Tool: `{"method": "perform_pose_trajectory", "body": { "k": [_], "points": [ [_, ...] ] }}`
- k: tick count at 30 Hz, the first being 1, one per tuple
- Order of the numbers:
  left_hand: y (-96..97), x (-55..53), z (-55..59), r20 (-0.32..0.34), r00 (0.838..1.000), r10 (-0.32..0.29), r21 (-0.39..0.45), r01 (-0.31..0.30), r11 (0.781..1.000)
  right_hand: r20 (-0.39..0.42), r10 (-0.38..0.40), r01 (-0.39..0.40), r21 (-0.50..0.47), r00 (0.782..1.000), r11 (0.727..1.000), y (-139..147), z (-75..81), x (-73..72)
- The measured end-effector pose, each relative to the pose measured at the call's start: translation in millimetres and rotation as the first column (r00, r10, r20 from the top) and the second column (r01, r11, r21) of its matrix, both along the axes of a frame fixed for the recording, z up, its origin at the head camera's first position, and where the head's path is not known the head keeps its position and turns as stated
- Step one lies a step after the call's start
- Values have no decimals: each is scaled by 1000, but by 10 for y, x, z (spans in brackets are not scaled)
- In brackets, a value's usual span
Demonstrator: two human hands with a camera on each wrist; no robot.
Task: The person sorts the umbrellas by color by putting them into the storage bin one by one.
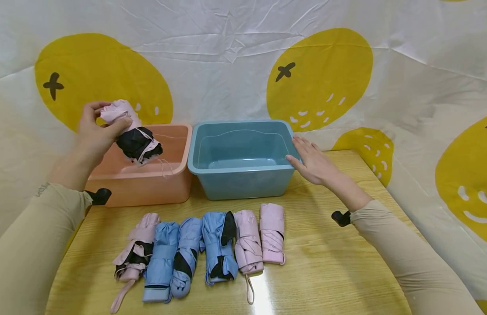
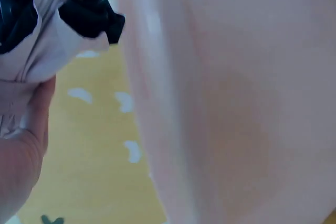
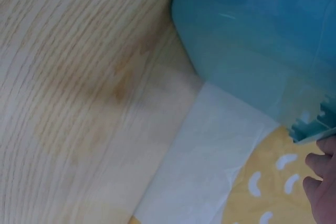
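Observation:
My left hand [image 1: 94, 131] grips a folded pink umbrella [image 1: 121, 114] with a black underside, held over the orange bin [image 1: 149, 192]. In the left wrist view the umbrella's pink and black cloth [image 2: 50, 51] shows at the upper left, beside the bin's wall [image 2: 241, 98]. My right hand [image 1: 312, 161] has its fingers extended at the right rim of the blue bin [image 1: 243, 183]. In the right wrist view, the fingertips [image 3: 316, 163] are right at that bin's rim.
A row of folded umbrellas lies in front of the bins: a pink one [image 1: 137, 253] at the left, several blue ones such as this blue umbrella [image 1: 160, 258], and a pink umbrella [image 1: 272, 232] at the right end. Behind the wooden table [image 1: 326, 262] hangs a fruit-printed cloth [image 1: 220, 65].

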State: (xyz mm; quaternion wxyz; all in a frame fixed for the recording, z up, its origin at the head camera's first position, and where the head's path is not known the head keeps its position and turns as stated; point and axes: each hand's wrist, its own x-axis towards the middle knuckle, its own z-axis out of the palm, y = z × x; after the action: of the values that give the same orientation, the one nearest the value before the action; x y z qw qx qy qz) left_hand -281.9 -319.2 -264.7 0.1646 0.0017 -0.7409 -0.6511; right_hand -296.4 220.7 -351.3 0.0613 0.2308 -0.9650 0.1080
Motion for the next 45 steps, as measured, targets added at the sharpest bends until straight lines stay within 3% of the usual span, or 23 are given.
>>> {"method": "perform_pose_trajectory", "body": {
  "k": [3,9,16,21,24,28,33,40,45],
  "points": [
    [23,-136,-112,66,998,-8,-137,17,990,-4,3,-3,-4,1000,1000,-6,-4,-7],
    [110,-349,-327,179,980,-83,-268,130,955,-5,8,-8,9,1000,1000,-25,-1,-32],
    [225,-542,-517,318,927,-196,-306,297,905,1,3,-3,9,1000,1000,-33,-3,-40],
    [229,-615,-597,382,890,-248,-306,375,875,-4,6,-6,-6,1000,1000,-47,-3,-38],
    [221,-655,-643,412,864,-289,-250,412,876,-7,3,-3,-10,1000,1000,-49,-4,-41],
    [218,-685,-699,463,822,-331,-211,466,859,-11,-3,3,-10,1000,1000,-43,-7,-42],
    [236,-712,-751,493,790,-366,-245,529,812,-15,-13,13,-19,1000,1000,-26,-2,-34],
    [287,-719,-797,595,710,-377,-331,644,690,-3,-22,22,-12,1000,1000,-12,11,-9],
    [294,-718,-833,621,664,-417,-294,691,661,-9,-22,22,-12,1000,1000,-9,-10,1]
  ]
}}
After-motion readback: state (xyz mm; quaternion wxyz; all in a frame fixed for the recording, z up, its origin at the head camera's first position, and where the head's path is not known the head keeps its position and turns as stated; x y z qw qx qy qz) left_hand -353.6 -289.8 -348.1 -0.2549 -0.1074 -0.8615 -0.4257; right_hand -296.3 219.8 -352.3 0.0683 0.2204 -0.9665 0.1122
